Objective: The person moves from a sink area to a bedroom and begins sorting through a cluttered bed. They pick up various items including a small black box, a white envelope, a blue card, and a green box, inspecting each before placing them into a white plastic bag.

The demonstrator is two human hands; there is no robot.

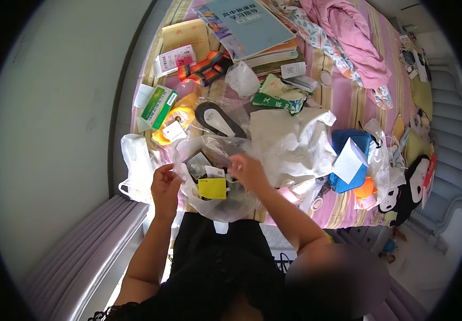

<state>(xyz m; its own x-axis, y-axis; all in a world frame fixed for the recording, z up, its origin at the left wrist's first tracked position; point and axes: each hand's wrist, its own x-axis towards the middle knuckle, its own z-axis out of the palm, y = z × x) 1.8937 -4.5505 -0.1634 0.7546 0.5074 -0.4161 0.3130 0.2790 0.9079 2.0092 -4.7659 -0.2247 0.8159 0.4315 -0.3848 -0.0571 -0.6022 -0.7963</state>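
A clear plastic bag lies with its mouth spread at the bed's near edge. Inside are a yellow box, a small white card or label and a dark-framed flat item. My left hand pinches the bag's left rim between thumb and fingers. At the right side of the mouth, my right hand has its fingers curled on the plastic; they are slightly blurred. Just beyond the bag rests a black shoe-shaped item with a pale insole, in clear wrapping.
A white plastic bag stands left. Beyond are a green-white box, a striped strap and stacked books. To the right lie a white cloth bag, a blue pouch and a panda plush.
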